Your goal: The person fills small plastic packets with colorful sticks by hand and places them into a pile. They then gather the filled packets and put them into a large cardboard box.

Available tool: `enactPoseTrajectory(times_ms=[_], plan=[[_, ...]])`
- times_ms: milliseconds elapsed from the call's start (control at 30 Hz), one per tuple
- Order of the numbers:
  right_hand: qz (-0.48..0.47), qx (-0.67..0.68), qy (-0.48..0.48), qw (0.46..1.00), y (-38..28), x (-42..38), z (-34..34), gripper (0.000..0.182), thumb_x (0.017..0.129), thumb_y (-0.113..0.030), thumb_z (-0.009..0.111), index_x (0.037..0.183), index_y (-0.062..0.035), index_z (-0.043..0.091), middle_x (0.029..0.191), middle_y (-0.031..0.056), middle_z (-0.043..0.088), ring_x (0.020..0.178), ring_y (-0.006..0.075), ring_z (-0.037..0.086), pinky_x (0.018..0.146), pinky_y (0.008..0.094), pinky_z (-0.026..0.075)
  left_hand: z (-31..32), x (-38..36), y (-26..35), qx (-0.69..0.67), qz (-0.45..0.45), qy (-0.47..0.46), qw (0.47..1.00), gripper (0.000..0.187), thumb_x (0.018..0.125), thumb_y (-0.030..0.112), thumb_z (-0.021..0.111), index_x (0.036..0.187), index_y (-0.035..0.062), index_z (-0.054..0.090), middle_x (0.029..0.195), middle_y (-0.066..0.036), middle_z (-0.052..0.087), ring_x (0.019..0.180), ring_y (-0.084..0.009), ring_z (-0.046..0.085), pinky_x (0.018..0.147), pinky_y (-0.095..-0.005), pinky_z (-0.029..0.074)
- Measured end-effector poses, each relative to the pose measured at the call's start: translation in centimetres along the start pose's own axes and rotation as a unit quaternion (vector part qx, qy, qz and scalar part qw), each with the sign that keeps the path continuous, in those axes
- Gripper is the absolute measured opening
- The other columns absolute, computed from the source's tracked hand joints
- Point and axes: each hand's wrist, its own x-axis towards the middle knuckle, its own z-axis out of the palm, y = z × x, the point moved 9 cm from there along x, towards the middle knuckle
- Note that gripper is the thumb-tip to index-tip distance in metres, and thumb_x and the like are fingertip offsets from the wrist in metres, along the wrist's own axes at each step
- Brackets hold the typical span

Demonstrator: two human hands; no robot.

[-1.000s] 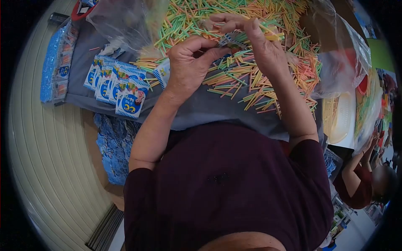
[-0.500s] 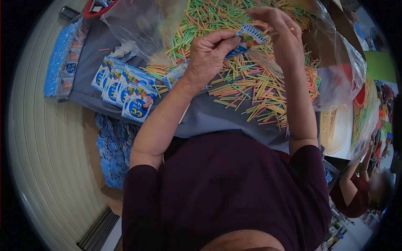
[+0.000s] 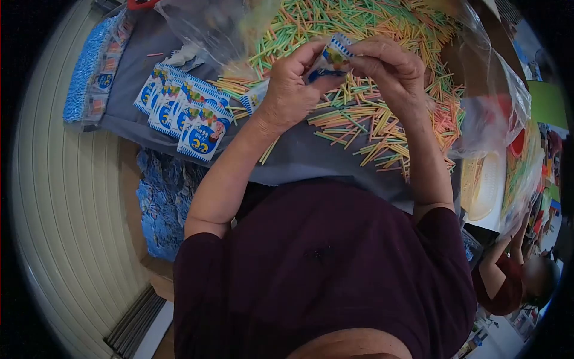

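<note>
My left hand [image 3: 290,90] is closed on a small blue-and-white printed packet [image 3: 333,58], held up over a heap of thin coloured candy sticks [image 3: 353,119]. At the packet's right edge, the fingers of my right hand [image 3: 394,72] are pinched together and touch it. Whether a stick is also between those fingertips is hidden. Another packet [image 3: 256,97] lies partly beneath my left wrist. Overlapping flat packets [image 3: 203,136] of the same print are laid out to the left on the grey cloth [image 3: 287,157].
A clear bag [image 3: 206,36] of blue-white packaging lies left of the heap's top, and clear plastic [image 3: 496,96] borders its right. A long blue pack [image 3: 89,78] sits at far left. Below is a box of blue wrappers [image 3: 158,209]. Another person [image 3: 502,281] is at far right.
My right hand has come down and left to the packet, its fingers now pinched at the edge. The packet has shifted slightly left and tilted more upright in my left hand.
</note>
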Motion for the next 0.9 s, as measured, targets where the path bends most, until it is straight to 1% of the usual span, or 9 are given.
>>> enactPoseTrajectory(times_ms=[67, 133, 233, 300, 400, 500, 633, 733, 900], plan=[[-0.045, -0.028, -0.038, 0.998, -0.9, 0.4, 0.0, 0.020, 0.089, 0.004, 0.066, 0.107, -0.0030, 0.073, 0.083, 0.0033, 0.069, 0.074, 0.0091, 0.064, 0.067, 0.0263, 0.052, -1.6, -0.5, -0.2, 0.045, -0.006, 0.001, 0.999, 0.028, 0.083, -0.001, 0.076, 0.110, -0.0001, 0.067, 0.096, -0.001, 0.071, 0.089, -0.0071, 0.066, 0.080, -0.0243, 0.054], [-0.017, 0.092, 0.063, 0.994, 0.3, 0.9, -4.3, 0.023, 0.089, 0.001, 0.068, 0.110, -0.0046, 0.074, 0.091, 0.0036, 0.070, 0.081, 0.0106, 0.065, 0.069, 0.0275, 0.052, -2.6, -1.3, -0.5, 0.092, -0.014, 0.006, 0.996, 0.031, 0.081, -0.002, 0.078, 0.109, 0.0000, 0.067, 0.094, -0.001, 0.072, 0.090, -0.0069, 0.066, 0.080, -0.0248, 0.054], [0.082, -0.095, 0.144, 0.982, 1.2, 0.8, -7.3, 0.027, 0.092, -0.001, 0.064, 0.119, -0.0007, 0.069, 0.116, 0.0091, 0.068, 0.093, 0.0128, 0.065, 0.079, 0.0279, 0.052, -3.6, -2.3, -0.3, 0.087, 0.018, 0.026, 0.996, 0.031, 0.078, -0.003, 0.080, 0.106, 0.0014, 0.067, 0.090, -0.002, 0.073, 0.087, -0.0066, 0.066, 0.076, -0.0249, 0.054], [-0.004, -0.243, 0.099, 0.965, -1.6, 0.5, -4.8, 0.026, 0.089, -0.002, 0.068, 0.114, -0.0044, 0.072, 0.104, 0.0069, 0.070, 0.087, 0.0141, 0.066, 0.073, 0.0286, 0.052, -4.2, -2.9, 0.2, 0.184, 0.096, 0.042, 0.977, 0.030, 0.075, -0.002, 0.081, 0.101, 0.0032, 0.067, 0.087, -0.005, 0.072, 0.080, -0.0111, 0.068, 0.072, -0.0257, 0.053], [-0.008, -0.109, -0.028, 0.994, -3.3, -1.3, 1.4, 0.026, 0.083, 0.003, 0.070, 0.108, -0.0052, 0.073, 0.099, 0.0081, 0.071, 0.084, 0.0196, 0.067, 0.073, 0.0320, 0.052, -3.3, -3.5, 2.6, 0.237, 0.146, 0.008, 0.960, 0.031, 0.079, -0.005, 0.078, 0.106, 0.0032, 0.067, 0.098, -0.005, 0.073, 0.090, -0.0126, 0.068, 0.077, -0.0269, 0.054], [-0.071, -0.188, -0.132, 0.971, -4.0, -2.2, 5.5, 0.022, 0.078, 0.008, 0.071, 0.099, -0.0008, 0.072, 0.092, 0.0074, 0.071, 0.080, 0.0200, 0.068, 0.073, 0.0335, 0.054, -2.0, -3.9, 3.7, 0.271, 0.198, -0.016, 0.942, 0.031, 0.077, -0.006, 0.078, 0.105, 0.0030, 0.067, 0.099, -0.007, 0.072, 0.090, -0.0146, 0.069, 0.078, -0.0279, 0.054], [-0.014, -0.091, -0.115, 0.989, -1.5, -2.1, 6.2, 0.031, 0.076, 0.008, 0.073, 0.105, -0.0021, 0.071, 0.097, 0.0070, 0.070, 0.075, 0.0179, 0.067, 0.067, 0.0312, 0.054, -4.3, -6.0, 5.2, 0.247, 0.149, 0.048, 0.956, 0.037, 0.077, -0.005, 0.077, 0.111, 0.0023, 0.067, 0.100, -0.008, 0.072, 0.088, -0.0157, 0.068, 0.078, -0.0285, 0.053], [0.075, -0.058, -0.175, 0.980, -1.3, -3.2, 9.2, 0.044, 0.082, -0.001, 0.073, 0.126, -0.0085, 0.065, 0.109, 0.0101, 0.068, 0.072, 0.0165, 0.066, 0.066, 0.0325, 0.054, -8.2, -9.6, 6.2, 0.293, -0.025, 0.100, 0.951, 0.033, 0.079, -0.004, 0.075, 0.111, -0.0011, 0.068, 0.103, -0.008, 0.072, 0.091, -0.0148, 0.068, 0.080, -0.0283, 0.053], [0.005, -0.263, -0.098, 0.960, 1.9, -2.8, 2.9, 0.033, 0.085, -0.007, 0.074, 0.117, -0.0063, 0.069, 0.104, 0.0119, 0.069, 0.069, 0.0183, 0.064, 0.063, 0.0318, 0.052, -15.4, -12.7, 6.9, 0.614, -0.009, 0.116, 0.781, 0.031, 0.076, 0.003, 0.076, 0.106, 0.0003, 0.069, 0.096, -0.015, 0.067, 0.093, -0.0339, 0.063, 0.081, -0.0416, 0.051]])
